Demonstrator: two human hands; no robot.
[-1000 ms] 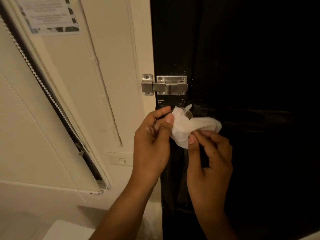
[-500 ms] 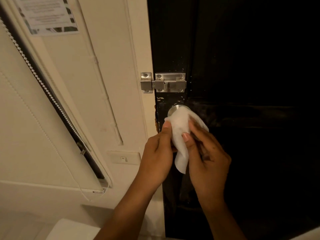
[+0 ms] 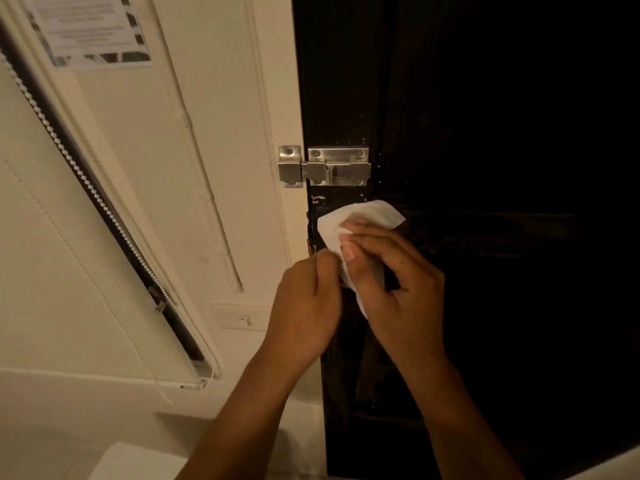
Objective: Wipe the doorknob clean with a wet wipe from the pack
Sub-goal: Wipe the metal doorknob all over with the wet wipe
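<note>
A white wet wipe point(image 3: 360, 220) is draped over the doorknob on the black door point(image 3: 485, 133), just below the bolt. The knob itself is fully hidden under the wipe. My right hand point(image 3: 391, 275) presses on the wipe from the front, thumb and fingers wrapped around it. My left hand point(image 3: 308, 299) sits right beside it on the left, fingers curled and pinching the wipe's lower left edge. The pack of wipes is out of sight.
A steel slide bolt point(image 3: 325, 166) bridges the door and the cream frame point(image 3: 277, 98) above the wipe. A light switch point(image 3: 242, 318) is on the wall to the left. A roller blind with a bead chain point(image 3: 86, 174) slants across the left, under a printed notice point(image 3: 90, 29).
The wipe has spread up over the knob, which showed at its top half a second ago and is now covered. Both hands have closed in tighter around it.
</note>
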